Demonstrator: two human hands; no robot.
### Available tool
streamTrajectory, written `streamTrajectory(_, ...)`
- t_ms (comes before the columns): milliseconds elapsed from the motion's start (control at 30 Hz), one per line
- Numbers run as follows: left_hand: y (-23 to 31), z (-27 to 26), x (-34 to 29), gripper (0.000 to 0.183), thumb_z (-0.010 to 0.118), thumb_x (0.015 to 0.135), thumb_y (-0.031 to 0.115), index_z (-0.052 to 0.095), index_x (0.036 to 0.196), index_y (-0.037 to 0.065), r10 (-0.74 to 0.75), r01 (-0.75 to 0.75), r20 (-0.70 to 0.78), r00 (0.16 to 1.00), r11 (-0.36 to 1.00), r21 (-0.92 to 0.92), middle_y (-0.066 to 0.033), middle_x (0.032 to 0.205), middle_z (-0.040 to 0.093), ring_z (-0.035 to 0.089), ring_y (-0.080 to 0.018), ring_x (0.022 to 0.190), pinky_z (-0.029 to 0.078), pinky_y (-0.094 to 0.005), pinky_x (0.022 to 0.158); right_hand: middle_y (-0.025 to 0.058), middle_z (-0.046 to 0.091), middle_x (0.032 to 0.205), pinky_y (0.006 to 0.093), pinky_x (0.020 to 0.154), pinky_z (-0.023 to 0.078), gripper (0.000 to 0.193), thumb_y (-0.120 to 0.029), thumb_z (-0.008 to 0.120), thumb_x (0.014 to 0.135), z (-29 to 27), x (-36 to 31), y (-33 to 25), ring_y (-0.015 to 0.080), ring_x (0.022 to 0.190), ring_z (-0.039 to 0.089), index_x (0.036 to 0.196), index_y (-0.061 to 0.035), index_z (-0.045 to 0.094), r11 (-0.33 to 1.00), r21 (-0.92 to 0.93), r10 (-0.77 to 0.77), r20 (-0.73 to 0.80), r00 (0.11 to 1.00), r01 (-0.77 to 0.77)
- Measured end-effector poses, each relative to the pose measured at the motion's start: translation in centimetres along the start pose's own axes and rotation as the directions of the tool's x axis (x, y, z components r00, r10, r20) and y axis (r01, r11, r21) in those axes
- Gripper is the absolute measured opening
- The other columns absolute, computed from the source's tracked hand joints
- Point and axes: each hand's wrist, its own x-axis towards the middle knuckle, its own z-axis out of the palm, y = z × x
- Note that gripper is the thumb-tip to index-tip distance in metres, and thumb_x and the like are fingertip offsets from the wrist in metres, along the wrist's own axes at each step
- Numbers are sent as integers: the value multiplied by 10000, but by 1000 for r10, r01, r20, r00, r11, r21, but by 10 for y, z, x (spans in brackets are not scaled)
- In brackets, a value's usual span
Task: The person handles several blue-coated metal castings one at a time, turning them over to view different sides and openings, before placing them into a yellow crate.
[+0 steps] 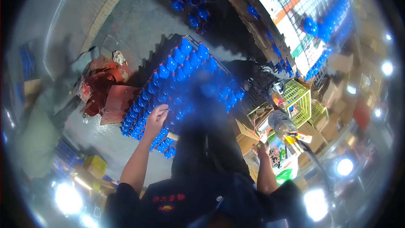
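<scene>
Blue, glossy, bottle-shaped pieces with red-orange tips (171, 64) stand packed in close rows at the centre of the frame. Over their left side is the bare left hand (157, 116), its fingers curled inward; nothing shows in its grasp, and whether it touches a piece cannot be told. Handling these well probably means cupping the round body rather than pinching the narrow tip, since the surface looks slick, and lifting straight up so that close neighbours are not knocked over. Working from an outer row would likely give the fingers more room than reaching into the middle.

Right of centre, the bare right hand (262, 147) is beside an open brown cardboard box (247, 143) and a white-and-green printed plastic bag (284, 160). Its fingers are too small and cluttered to show whether they grip anything. Farther up on that side sits a yellow-green slatted plastic crate (297, 101).

A dark, hazy smear hides the middle of the rows, and the wearer's dark trousers (190, 147) cover their lower part. Toward the rim, glare and bending blur the surroundings; the reddish-brown heap (120, 103) at left is hard to identify.
</scene>
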Motion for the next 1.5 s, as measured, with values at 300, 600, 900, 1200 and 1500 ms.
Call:
streamTrajectory(300, -135, -147, -62, 251, 592, 960, 211, 649, 1127, 32, -355, 367, -207, 912, 930, 20, -76, 1086, 681, 650, -173, 993, 527, -300, 787, 129, 595, 1180, 380, 617, 595, 575, -164, 623, 932, 124, -89, -69, 265, 813, 700, 1451, -136, 378, 954, -241, -129, 210, 969, 179)
streamTrajectory(600, -86, -254, 44, 248, 543, 956, 218, 663, 1084, 43, -162, 237, -177, 971, 764, 600, -126, 929, 678, 657, -249, 861, 518, -364, 740, 100, 637, 1153, 304, 700, 572, 408, -207, 600, 965, 336, -164, -185, 202, 916, 691, 1330, -42, 522, 811, -17, -529, 405, 746, 584)
streamTrajectory(900, 190, -385, 323, 226, 590, 957, 90, 613, 1175, 35, 144, -162, 83, 986, 949, 269, -32, 975, 621, 579, -124, 847, 502, -287, 792, 185, 707, 1055, 401, 871, 514, 322, -251, 655, 873, 482, -178, -168, 321, 1003, 680, 1095, -21, 686, 489, -553, -742, 143, 655, 675)
streamTrajectory(1200, 303, -245, 365, 295, 630, 926, 238, 658, 1174, 81, 66, -379, 454, 889, 662, 646, -113, 1126, 698, 661, -227, 1061, 511, -352, 922, 171, 720, 1058, 390, 894, 530, 408, -235, 645, 809, 574, -179, -166, 310, 1010, 690, 1172, -54, 681, 828, -256, -459, 199, 866, 498)
streamTrajectory(1500, 357, -128, 461, 288, 633, 917, 211, 636, 1167, 66, -72, -562, 730, 679, 589, 581, -136, 1063, 704, 684, -276, 990, 532, -378, 867, 109, 685, 981, 294, 681, 564, 291, -124, 580, 952, 670, -164, -271, 178, 854, 680, 1204, 19, 602, 817, 456, -471, 174, 865, 353)
